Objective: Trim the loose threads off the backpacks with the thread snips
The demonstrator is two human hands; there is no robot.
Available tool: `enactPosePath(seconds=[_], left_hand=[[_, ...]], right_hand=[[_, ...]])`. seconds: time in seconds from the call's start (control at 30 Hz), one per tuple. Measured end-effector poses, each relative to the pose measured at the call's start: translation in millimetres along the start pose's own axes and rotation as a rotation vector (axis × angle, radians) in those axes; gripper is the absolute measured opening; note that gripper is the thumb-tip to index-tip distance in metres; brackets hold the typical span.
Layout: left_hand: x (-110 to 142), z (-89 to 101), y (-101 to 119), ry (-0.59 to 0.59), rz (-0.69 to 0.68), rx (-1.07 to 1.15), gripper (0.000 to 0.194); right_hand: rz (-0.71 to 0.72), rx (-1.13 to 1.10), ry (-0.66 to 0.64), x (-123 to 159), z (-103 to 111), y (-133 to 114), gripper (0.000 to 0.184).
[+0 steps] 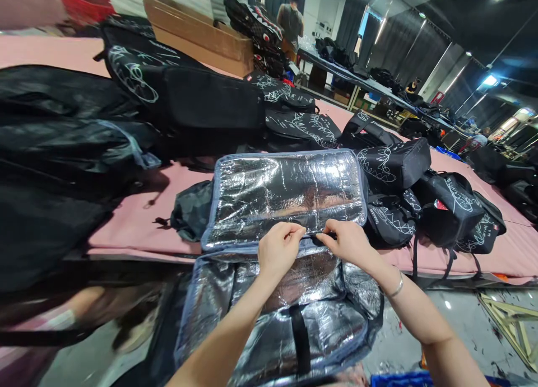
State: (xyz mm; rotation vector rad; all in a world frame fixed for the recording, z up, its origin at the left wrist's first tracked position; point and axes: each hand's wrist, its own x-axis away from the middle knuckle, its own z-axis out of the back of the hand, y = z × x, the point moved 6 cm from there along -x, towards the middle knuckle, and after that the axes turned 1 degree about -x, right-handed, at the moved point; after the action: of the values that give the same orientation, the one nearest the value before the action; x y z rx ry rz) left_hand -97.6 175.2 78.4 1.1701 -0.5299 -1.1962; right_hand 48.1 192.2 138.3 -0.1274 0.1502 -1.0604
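Observation:
A bag with a shiny silver insulated lining point(290, 191) lies opened in front of me, its lid folded back on the table and its body hanging toward me over the edge. Grey-blue binding runs around the rims. My left hand point(279, 247) is pinched closed at the seam between lid and body. Close beside it, my right hand point(347, 242) pinches the same seam with thumb and finger. A short dark edge shows between the fingertips; its details are too small to tell. Across the lining of the body runs a black strap point(300, 339).
The pink-covered table point(138, 213) carries black backpacks with white drawings point(390, 163). Large dark bags point(54, 152) fill the left, with a person's blurred arm point(84, 303) below. Behind stands a cardboard box point(202, 37). A yellowish frame point(515, 325) lies on the floor at right.

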Motion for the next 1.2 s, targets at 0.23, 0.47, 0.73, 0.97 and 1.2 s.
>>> enactPosePath(seconds=[0.23,0.47,0.73,0.97,1.2], left_hand=[[12,19.7,8,-0.155,-0.162,0.453,0.040],[30,19.3,10,-0.012,-0.179,-0.034,0.025],[27,-10.0,20,-0.017,-0.232,-0.473,0.020],[32,-5.5,15,-0.061,-0.320,-0.270,0.019],[32,-4.2,14,-0.088,-0.330,-0.189,0.019]], right_hand=[[-0.069,-0.177,0.089,1,7,17,0.027],[-0.042,0.072,-0.037,-13,-7,19,0.013],[-0.128,0.005,-0.063,-34,-9,29,0.018],[0.088,-0.076,0.067,-13,8,33,0.029],[0.481,0.183,0.256,1,2,31,0.023]])
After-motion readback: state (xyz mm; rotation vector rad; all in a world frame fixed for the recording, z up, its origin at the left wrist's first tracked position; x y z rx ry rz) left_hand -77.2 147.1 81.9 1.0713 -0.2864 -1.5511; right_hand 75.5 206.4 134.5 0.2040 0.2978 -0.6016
